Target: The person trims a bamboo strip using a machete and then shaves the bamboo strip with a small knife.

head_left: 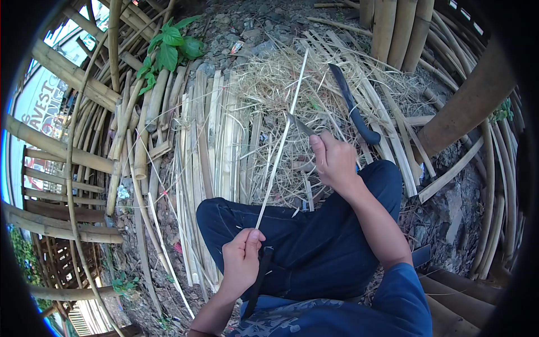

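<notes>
My left hand (pixel 241 261) pinches the near end of a long thin bamboo strip (pixel 283 137), which runs up and away over my lap. Farther along the strip, my right hand (pixel 333 160) grips a knife whose blade (pixel 301 124) lies against the strip. I sit with a knee in dark blue trousers (pixel 292 236) under both hands.
A dark curved machete (pixel 352 106) lies on a heap of bamboo shavings (pixel 281 84). Flat split bamboo slats (pixel 219 135) cover the ground on the left. Thick bamboo poles (pixel 393 31) stand at the back and right, a bamboo frame (pixel 62 151) stands left.
</notes>
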A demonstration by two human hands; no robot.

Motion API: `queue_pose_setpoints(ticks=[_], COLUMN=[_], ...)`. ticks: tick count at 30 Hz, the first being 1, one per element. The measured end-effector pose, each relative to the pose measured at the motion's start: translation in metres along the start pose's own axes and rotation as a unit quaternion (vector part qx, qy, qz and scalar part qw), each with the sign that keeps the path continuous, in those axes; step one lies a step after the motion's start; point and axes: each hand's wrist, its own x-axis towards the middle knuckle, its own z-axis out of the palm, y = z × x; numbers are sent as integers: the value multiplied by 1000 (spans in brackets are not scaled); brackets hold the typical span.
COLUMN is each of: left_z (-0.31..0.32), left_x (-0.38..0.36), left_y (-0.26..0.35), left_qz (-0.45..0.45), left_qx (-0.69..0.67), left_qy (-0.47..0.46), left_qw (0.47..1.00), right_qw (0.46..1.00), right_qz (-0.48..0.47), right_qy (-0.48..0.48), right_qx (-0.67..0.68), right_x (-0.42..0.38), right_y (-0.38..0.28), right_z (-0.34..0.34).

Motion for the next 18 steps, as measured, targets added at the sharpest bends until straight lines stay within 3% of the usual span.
queue_pose_setpoints(ticks=[3,4,7,18], left_z=[-1,0,-1,-8], left_x=[4,4,2,-9], left_y=[-4,-4,-1,6], left_qz=[18,30,46,79], left_qx=[-2,13,48,126], left_qy=[11,11,25,56], left_qw=[1000,999,997,987], right_qw=[989,989,963,953], right_qz=[-115,-115,-248,-300], right_qy=[-68,-67,-86,-16], right_qx=[60,59,69,-27], right_x=[-26,-32,-45,-32], right_y=[-28,-35,-47,-38], right_z=[9,11,17,12])
